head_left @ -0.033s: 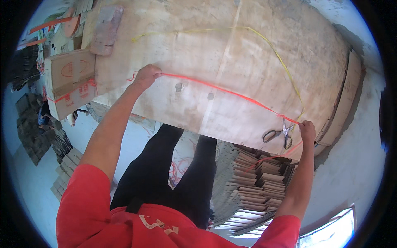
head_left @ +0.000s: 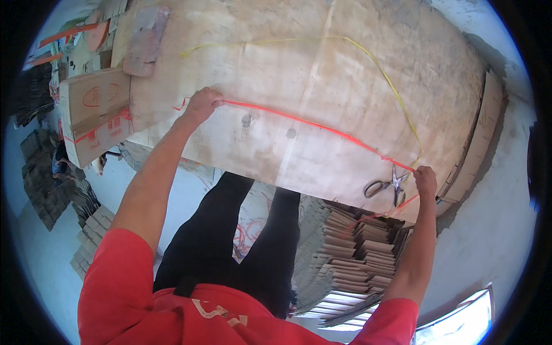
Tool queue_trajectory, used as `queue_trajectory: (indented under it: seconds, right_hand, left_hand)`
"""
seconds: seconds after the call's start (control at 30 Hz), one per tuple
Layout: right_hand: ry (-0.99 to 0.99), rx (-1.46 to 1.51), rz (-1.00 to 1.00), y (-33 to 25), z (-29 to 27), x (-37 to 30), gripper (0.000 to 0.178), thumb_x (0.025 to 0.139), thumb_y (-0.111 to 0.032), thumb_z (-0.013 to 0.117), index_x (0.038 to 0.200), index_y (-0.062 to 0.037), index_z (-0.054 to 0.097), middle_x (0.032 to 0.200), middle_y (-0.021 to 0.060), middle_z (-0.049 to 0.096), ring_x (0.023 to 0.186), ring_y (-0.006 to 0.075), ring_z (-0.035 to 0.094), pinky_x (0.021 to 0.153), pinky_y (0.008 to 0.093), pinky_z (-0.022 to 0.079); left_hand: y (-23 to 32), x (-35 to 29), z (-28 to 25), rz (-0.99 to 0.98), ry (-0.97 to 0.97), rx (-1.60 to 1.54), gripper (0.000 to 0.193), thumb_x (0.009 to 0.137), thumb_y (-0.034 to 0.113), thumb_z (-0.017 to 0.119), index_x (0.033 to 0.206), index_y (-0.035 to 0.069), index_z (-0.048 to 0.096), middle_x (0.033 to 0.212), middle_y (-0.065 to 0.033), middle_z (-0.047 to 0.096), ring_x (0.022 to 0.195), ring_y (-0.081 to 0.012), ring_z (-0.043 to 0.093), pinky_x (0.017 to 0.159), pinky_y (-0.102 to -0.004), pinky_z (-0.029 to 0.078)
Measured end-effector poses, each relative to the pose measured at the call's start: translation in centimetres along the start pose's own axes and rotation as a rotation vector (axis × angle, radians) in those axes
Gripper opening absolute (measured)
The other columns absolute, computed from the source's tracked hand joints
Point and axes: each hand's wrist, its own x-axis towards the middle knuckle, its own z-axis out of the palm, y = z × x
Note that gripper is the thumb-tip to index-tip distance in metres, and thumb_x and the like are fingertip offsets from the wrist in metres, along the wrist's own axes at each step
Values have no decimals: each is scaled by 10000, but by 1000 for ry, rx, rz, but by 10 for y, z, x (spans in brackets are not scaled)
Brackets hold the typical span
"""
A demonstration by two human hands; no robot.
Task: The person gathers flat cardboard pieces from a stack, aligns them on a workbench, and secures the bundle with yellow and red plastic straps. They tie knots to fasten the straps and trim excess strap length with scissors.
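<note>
A red plastic string (head_left: 322,127) is stretched between my two hands over the wooden tabletop (head_left: 241,150). My left hand (head_left: 204,103) pinches it on the left, and a short loose end sticks out beyond the fingers. Closed on the string at the right is my right hand (head_left: 425,179), near the table's front edge. More of the string trails below this hand, over the edge. Beside my right hand lie scissors (head_left: 397,183) with black handles, blades pointing away from me. A yellow string (head_left: 376,64) curves loosely across the table beyond the red one.
At the table's left side stands a cardboard box (head_left: 92,118) with red markings, and behind it lies a worn brownish block (head_left: 146,43). Stacks of flat cardboard (head_left: 351,250) sit below the front edge on the right. Red string scraps (head_left: 246,238) litter the floor between my legs.
</note>
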Motion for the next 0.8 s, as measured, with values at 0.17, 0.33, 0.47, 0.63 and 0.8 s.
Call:
queue_trajectory:
  seconds: [0.17, 0.33, 0.47, 0.63, 0.8]
  right_hand:
    - [15, 161, -138, -24, 9, 19, 197, 756, -238, 643, 776, -43, 656, 775, 179, 613, 768, 350, 604, 664, 428, 464]
    - [-82, 248, -115, -51, 11, 31, 212, 775, -267, 662, 845, -66, 664, 889, 174, 641, 843, 346, 611, 704, 425, 469]
    - [273, 183, 123, -83, 0, 33, 296, 792, -275, 664, 1007, -83, 598, 901, 174, 646, 840, 368, 612, 724, 446, 473]
    - [236, 100, 164, -82, 1, 61, 243, 831, -262, 603, 997, -92, 550, 880, 169, 647, 843, 380, 608, 715, 471, 472]
    - [305, 117, 162, -72, -3, 80, 189, 844, -228, 554, 993, -113, 566, 872, 145, 653, 823, 355, 614, 691, 462, 480]
  left_hand:
    - [-9, -13, -10, -49, 86, 212, 48, 719, 59, 585, 685, 89, 602, 797, -50, 611, 856, -261, 546, 780, -416, 403]
    - [-30, -22, -14, -100, 73, 262, 73, 671, 44, 589, 694, 111, 601, 808, -44, 595, 911, -236, 533, 830, -408, 378]
    - [-30, -22, -21, -109, 134, 325, 137, 639, 35, 599, 751, 113, 605, 885, -44, 603, 965, -237, 525, 847, -414, 374]
    - [-24, -18, -27, -148, 163, 188, 249, 610, 25, 593, 846, 103, 614, 976, -42, 612, 1010, -247, 521, 854, -414, 377]
    - [-27, -14, -25, -235, 106, 179, 329, 607, 32, 597, 933, 81, 612, 1030, -65, 608, 1027, -260, 521, 848, -420, 390]
